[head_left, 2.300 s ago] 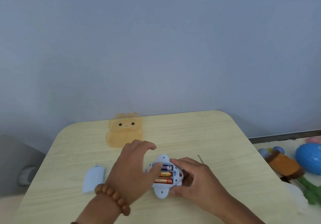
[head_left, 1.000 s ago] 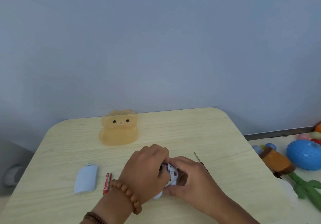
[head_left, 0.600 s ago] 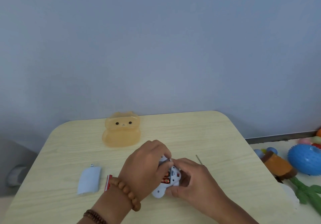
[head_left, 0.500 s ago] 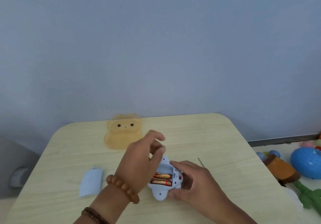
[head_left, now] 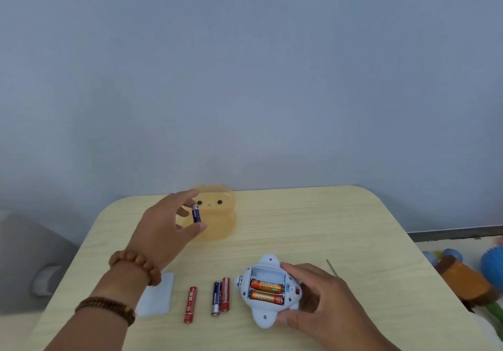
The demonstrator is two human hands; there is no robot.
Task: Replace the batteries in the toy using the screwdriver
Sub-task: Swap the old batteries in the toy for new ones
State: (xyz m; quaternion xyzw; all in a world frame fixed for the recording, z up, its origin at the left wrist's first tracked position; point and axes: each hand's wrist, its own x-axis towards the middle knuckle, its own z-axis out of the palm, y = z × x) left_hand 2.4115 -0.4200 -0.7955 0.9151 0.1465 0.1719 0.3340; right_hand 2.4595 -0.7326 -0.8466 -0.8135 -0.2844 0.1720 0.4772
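Note:
A pale blue toy (head_left: 261, 315) lies upside down on the table, its battery bay uncovered. Two orange batteries (head_left: 266, 292) sit in the bay and the top slot is bare. My right hand (head_left: 315, 299) grips the toy's right side. My left hand (head_left: 166, 228) is raised over the table's far left, pinching a blue battery (head_left: 196, 213) between thumb and fingers. Three loose batteries lie left of the toy: a red one (head_left: 190, 304), a blue one (head_left: 216, 298) and a second red battery (head_left: 224, 294). The pale blue bay cover (head_left: 158, 296) lies under my left wrist. The screwdriver's thin shaft (head_left: 332, 267) shows right of my right hand.
An orange translucent bear-shaped box (head_left: 215, 222) stands at the table's back, just behind my left hand. Soft toys, among them a brown one (head_left: 462, 277) and a spiky blue ball (head_left: 492, 266), lie on the floor to the right. The wooden table (head_left: 299, 222) ends at a rounded far-right corner.
My left hand has lifted off the toy and moved back and left with the blue battery from the top slot. Loose batteries now show left of the toy.

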